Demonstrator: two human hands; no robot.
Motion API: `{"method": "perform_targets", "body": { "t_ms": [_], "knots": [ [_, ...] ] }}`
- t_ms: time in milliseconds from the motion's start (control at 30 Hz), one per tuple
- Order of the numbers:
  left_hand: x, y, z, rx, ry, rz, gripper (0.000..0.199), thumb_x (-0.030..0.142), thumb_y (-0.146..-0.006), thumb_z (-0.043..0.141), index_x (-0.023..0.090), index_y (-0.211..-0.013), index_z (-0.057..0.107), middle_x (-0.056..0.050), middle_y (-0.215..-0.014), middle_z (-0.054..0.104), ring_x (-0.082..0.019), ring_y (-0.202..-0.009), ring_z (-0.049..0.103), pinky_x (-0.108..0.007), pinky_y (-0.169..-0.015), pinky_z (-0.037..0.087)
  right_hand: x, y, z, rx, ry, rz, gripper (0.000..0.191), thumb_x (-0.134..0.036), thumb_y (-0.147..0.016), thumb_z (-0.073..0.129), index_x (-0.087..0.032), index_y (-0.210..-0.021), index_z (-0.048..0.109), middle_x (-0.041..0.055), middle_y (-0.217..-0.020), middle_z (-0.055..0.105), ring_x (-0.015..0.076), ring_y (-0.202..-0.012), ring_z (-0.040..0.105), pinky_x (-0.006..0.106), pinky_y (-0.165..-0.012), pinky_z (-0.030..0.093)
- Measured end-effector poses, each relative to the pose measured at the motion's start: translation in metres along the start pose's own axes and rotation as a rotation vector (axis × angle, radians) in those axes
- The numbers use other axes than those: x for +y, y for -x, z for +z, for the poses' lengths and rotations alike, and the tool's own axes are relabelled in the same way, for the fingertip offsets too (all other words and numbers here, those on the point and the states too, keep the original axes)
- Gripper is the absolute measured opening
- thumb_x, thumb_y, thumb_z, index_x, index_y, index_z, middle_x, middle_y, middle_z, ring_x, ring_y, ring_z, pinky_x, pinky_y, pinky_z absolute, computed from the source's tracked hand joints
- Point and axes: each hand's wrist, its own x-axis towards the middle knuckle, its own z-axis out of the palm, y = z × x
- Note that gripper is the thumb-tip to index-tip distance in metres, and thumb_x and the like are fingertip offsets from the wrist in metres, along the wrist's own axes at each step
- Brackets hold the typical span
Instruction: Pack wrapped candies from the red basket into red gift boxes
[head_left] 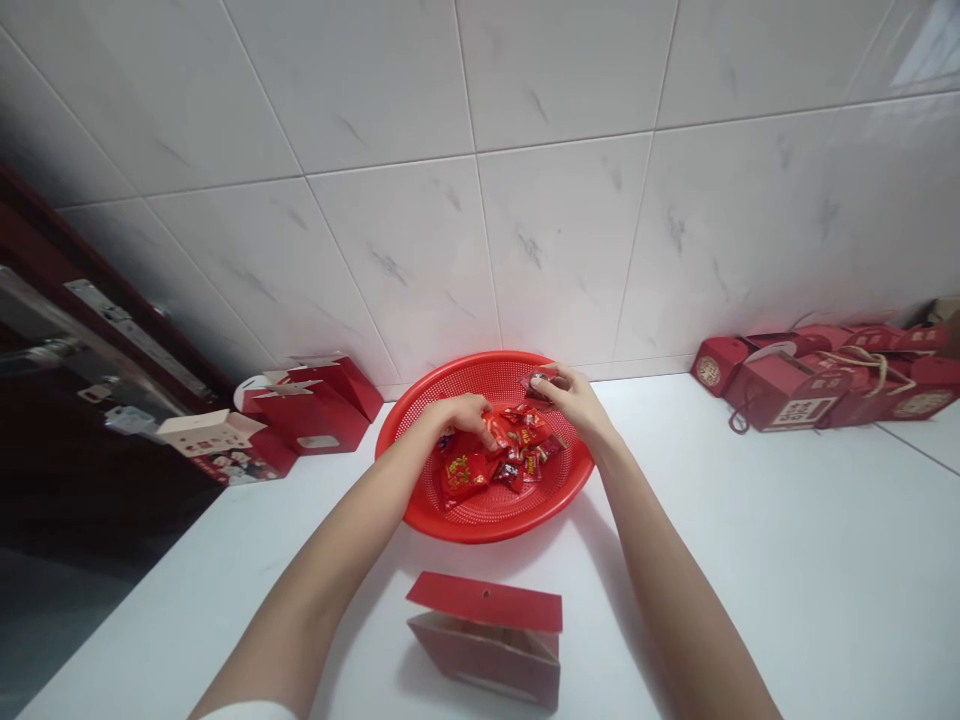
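Both of my hands reach into a red plastic basket [499,532] that holds several wrapped candies [531,462] and a larger red packet [465,474]. My left hand [466,415] is over the left part of the pile, its fingers curled down on red wrappers; what it grips, if anything, is hidden. At the basket's back right, my right hand [564,398] pinches a dark red wrapped candy [534,386] between thumb and fingers. Nearer to me, between my forearms, a red gift box [487,640] stands with its top flap partly raised.
Several red gift boxes [802,385], some with cord handles, stand along the tiled wall at right. More red boxes [322,410] and a box with a printed cartoon front [232,450] stand at left, by a dark door [67,400] with a metal lock. The white tabletop [712,500] meets the wall behind the basket.
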Motion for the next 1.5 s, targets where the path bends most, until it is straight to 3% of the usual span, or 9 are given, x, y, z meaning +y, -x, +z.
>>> {"method": "perform_targets", "body": {
  "t_ms": [200,333,500,667,867,967,1133,1300,1500],
  "knots": [
    [-0.006,-0.008,-0.001,0.148,0.055,0.034,0.033,0.036,-0.063,0.079,0.019,-0.086,0.065,0.0,-0.082,0.067,-0.018,-0.076,0.06,-0.024,-0.061,0.04,-0.001,0.001,0.001,0.009,-0.009,0.013,0.035,-0.04,-0.062,0.083,-0.02,-0.084,0.065,0.0005,-0.074,0.068,0.0166,-0.073,0.066,0.035,-0.073,0.06],
    [-0.01,-0.01,0.0,0.162,0.096,0.041,0.033,0.035,-0.066,0.077,0.019,-0.092,0.066,0.001,-0.077,0.064,-0.017,-0.072,0.058,-0.024,-0.06,0.039,-0.003,0.001,0.001,0.018,-0.004,0.021,0.033,-0.038,-0.062,0.082,-0.019,-0.083,0.065,0.0004,-0.075,0.068,0.0159,-0.073,0.066,0.034,-0.072,0.059],
    [-0.01,-0.008,0.0,0.178,0.098,0.101,0.02,0.031,-0.07,0.073,0.019,-0.085,0.066,0.002,-0.071,0.062,-0.016,-0.069,0.057,-0.023,-0.061,0.039,-0.002,0.002,0.002,0.021,-0.003,0.007,0.032,-0.04,-0.063,0.081,-0.02,-0.081,0.065,0.0006,-0.074,0.068,0.017,-0.075,0.067,0.034,-0.073,0.059],
    [-0.009,-0.009,0.001,0.212,0.059,0.07,0.024,0.025,-0.072,0.07,0.019,-0.095,0.07,0.0,-0.084,0.07,-0.017,-0.077,0.063,-0.022,-0.063,0.043,0.002,-0.001,0.0,0.004,-0.019,-0.004,0.033,-0.042,-0.063,0.081,-0.02,-0.083,0.065,0.0008,-0.074,0.068,0.0188,-0.078,0.068,0.037,-0.076,0.06],
    [-0.012,-0.01,0.001,0.268,0.019,0.022,0.05,0.015,-0.071,0.067,0.02,-0.121,0.067,-0.005,-0.112,0.073,-0.02,-0.096,0.068,-0.021,-0.072,0.048,0.008,-0.007,-0.005,-0.045,-0.034,-0.011,0.04,-0.043,-0.062,0.083,-0.021,-0.091,0.066,0.0007,-0.078,0.068,0.0197,-0.081,0.068,0.04,-0.08,0.061],
    [-0.011,-0.01,0.0,0.322,0.022,0.072,0.044,0.015,-0.074,0.065,0.017,-0.118,0.069,-0.008,-0.115,0.073,-0.021,-0.102,0.067,-0.022,-0.08,0.049,0.009,-0.009,-0.005,-0.043,-0.051,-0.012,0.039,-0.041,-0.061,0.084,-0.021,-0.089,0.066,0.0004,-0.079,0.069,0.0186,-0.079,0.067,0.04,-0.08,0.061],
    [0.001,-0.01,0.006,0.247,0.114,0.259,0.028,0.022,-0.082,0.059,0.018,-0.105,0.074,-0.003,-0.088,0.076,-0.018,-0.082,0.068,-0.023,-0.076,0.049,0.007,-0.007,-0.004,-0.02,-0.078,-0.016,0.036,-0.039,-0.061,0.084,-0.02,-0.086,0.066,0.0005,-0.081,0.069,0.0162,-0.076,0.066,0.037,-0.079,0.061],
    [0.021,-0.015,0.025,0.202,0.067,0.426,0.025,0.032,-0.086,0.062,0.019,-0.104,0.073,-0.005,-0.093,0.076,-0.021,-0.085,0.068,-0.025,-0.077,0.046,0.006,-0.007,-0.002,-0.004,-0.07,-0.031,0.034,-0.04,-0.061,0.082,-0.02,-0.083,0.064,0.0012,-0.082,0.07,0.0167,-0.078,0.066,0.036,-0.08,0.059],
    [0.031,-0.016,0.03,0.14,-0.005,0.412,0.023,0.039,-0.085,0.065,0.017,-0.088,0.073,-0.005,-0.083,0.073,-0.021,-0.072,0.064,-0.027,-0.068,0.044,0.004,-0.006,-0.001,0.003,-0.066,-0.029,0.033,-0.039,-0.06,0.081,-0.02,-0.082,0.064,-0.0004,-0.079,0.068,0.0155,-0.075,0.064,0.034,-0.077,0.059]
  ]
}}
